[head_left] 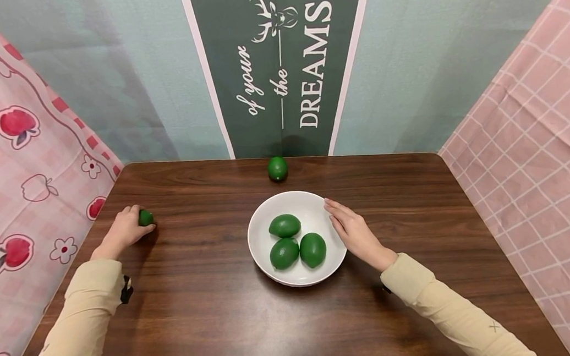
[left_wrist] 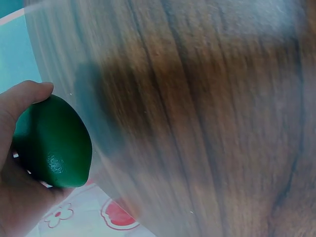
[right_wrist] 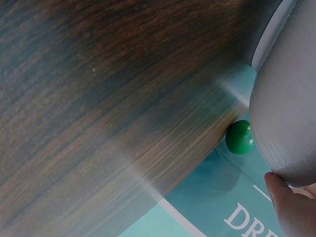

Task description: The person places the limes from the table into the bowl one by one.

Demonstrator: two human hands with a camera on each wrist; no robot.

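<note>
Head view: left hand (head_left: 125, 229) sits near the bench's (head_left: 200, 316) left edge, fingers curled round a lime (head_left: 145, 217) that rests on the wood. Right hand (head_left: 355, 233) lies flat-ish against the right rim of the bowl (head_left: 312, 206), fingers straight and touching it, gripping nothing. Bowl is mid-bench and has three limes (head_left: 296, 242) in it, bunched together and touching. One more loose lime (head_left: 277, 168) sits at the far edge, just behind the bowl, apart from it. Dark green banner (head_left: 277, 62) with white lettering hangs behind; pink patterned cloths on both sides.

Left wrist view: held lime (left_wrist: 52, 143) at lower left, thumb (left_wrist: 22, 101) over its top, palm wrapped below it. Blurred bench grain (left_wrist: 207, 123) fills the rest. Patterned cloth shows at the bottom.

Right wrist view: bowl wall (right_wrist: 289, 108) at the right, one fingertip (right_wrist: 286, 202) pressed against its lower side. Far lime (right_wrist: 240, 137) is visible past the bench edge (right_wrist: 123, 98), beside the bowl. Banner lettering partly in view below. Rest of the right hand's fingers are out of frame here.
</note>
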